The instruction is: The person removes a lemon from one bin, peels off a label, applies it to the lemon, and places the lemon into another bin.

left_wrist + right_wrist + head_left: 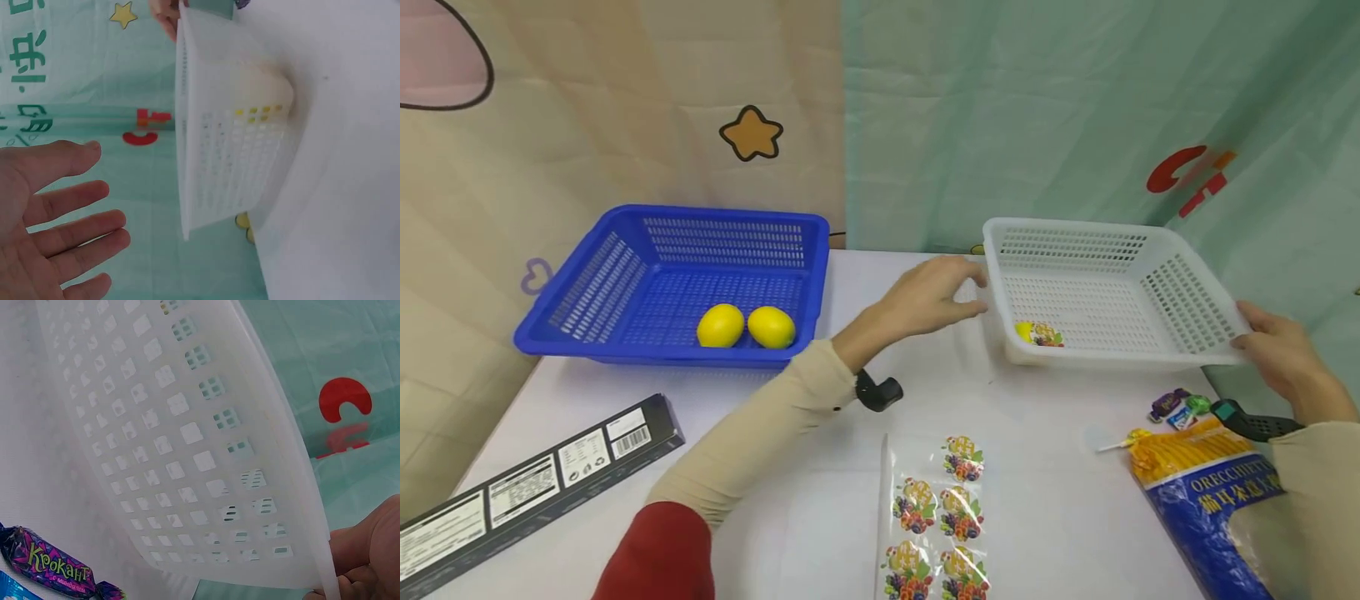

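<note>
A white plastic basket [1090, 358] stands at the back right, with a yellow lemon [1024, 332] bearing a fruit sticker [1047, 335] in its near left corner. My right hand [1281, 350] grips the basket's right rim, thumb and fingers pinching the edge in the right wrist view. Close by the left rim is my left hand [928, 296], its fingers spread and relaxed. In the left wrist view a gap shows between these fingers [87, 237] and the basket wall [237, 156]. Nothing is in the left hand.
At the back left, a blue basket [730, 357] holds two lemons [745, 327]. A sticker sheet [936, 521] lies in front. To the right are wrapped candies [1180, 408], a lollipop [1131, 439] and an orecchiette pasta bag [1225, 508]. A long black box [542, 483] lies left.
</note>
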A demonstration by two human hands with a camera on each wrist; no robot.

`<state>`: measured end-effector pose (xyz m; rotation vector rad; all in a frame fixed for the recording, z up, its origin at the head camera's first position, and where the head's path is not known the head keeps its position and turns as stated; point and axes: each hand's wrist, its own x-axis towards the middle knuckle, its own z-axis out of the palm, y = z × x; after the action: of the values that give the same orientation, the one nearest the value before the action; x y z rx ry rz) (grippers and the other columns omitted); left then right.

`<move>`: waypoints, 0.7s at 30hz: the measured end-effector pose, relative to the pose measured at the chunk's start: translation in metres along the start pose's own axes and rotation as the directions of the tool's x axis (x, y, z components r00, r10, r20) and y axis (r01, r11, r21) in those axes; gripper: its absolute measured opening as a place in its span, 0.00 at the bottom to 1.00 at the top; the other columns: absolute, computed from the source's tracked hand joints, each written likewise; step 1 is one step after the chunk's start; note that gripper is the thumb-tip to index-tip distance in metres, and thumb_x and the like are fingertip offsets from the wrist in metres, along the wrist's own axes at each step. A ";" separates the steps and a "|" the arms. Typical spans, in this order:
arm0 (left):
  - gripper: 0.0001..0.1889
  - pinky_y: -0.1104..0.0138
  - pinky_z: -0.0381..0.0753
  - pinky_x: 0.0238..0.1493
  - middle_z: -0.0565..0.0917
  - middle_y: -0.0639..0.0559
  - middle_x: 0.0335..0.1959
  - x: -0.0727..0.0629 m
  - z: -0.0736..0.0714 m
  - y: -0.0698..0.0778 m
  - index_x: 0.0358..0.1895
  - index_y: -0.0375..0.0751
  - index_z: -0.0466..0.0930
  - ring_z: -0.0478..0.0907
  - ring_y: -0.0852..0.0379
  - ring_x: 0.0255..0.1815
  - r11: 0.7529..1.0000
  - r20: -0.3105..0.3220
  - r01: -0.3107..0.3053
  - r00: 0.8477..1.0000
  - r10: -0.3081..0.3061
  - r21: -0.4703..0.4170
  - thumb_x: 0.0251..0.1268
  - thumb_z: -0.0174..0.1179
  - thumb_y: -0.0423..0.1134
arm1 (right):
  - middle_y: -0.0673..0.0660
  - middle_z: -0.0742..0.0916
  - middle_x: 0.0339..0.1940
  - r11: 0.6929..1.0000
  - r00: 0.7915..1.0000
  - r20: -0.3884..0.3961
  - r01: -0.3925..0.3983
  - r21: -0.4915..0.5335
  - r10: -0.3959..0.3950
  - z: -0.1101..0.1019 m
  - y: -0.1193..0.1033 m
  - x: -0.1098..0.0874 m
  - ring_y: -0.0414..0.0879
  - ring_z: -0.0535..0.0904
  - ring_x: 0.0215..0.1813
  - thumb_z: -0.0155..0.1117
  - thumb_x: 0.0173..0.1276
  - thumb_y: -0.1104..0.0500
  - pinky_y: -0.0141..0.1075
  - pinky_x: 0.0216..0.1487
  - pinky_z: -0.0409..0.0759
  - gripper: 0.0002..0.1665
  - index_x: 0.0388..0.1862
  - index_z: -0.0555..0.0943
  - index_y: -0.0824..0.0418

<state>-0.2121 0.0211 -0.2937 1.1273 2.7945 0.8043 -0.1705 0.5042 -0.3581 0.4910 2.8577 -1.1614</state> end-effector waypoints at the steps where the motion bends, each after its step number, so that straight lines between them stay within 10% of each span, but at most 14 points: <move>1: 0.20 0.63 0.76 0.54 0.81 0.50 0.58 -0.010 -0.008 -0.007 0.57 0.42 0.80 0.76 0.55 0.56 1.000 -0.015 0.018 1.000 -0.018 -0.021 0.68 0.62 0.48 | 0.71 0.44 0.78 1.000 1.000 -0.002 0.000 0.001 0.000 0.000 0.000 0.001 0.72 0.44 0.75 0.34 0.75 0.65 0.66 0.71 0.45 0.38 0.77 0.31 0.59; 9: 0.20 0.51 0.69 0.66 0.80 0.43 0.59 -0.090 -0.059 -0.074 0.57 0.36 0.80 0.72 0.45 0.65 0.981 -0.165 0.148 0.972 -0.168 -0.127 0.67 0.63 0.42 | 0.72 0.43 0.77 1.000 1.000 0.006 0.021 0.007 -0.021 -0.001 -0.006 -0.001 0.72 0.42 0.75 0.34 0.76 0.66 0.65 0.71 0.45 0.38 0.76 0.31 0.60; 21: 0.26 0.38 0.70 0.60 0.76 0.30 0.61 -0.204 -0.087 -0.150 0.62 0.31 0.75 0.71 0.32 0.62 0.875 -0.206 0.461 0.851 -0.483 -0.147 0.71 0.60 0.47 | 0.71 0.43 0.78 1.000 1.000 -0.012 0.022 -0.005 -0.022 0.003 -0.014 0.008 0.72 0.43 0.75 0.34 0.74 0.68 0.65 0.71 0.46 0.39 0.76 0.31 0.61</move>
<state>-0.1758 -0.2425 -0.3223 0.3048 2.9805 1.0458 -0.1824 0.4950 -0.3519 0.4686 2.8827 -1.1592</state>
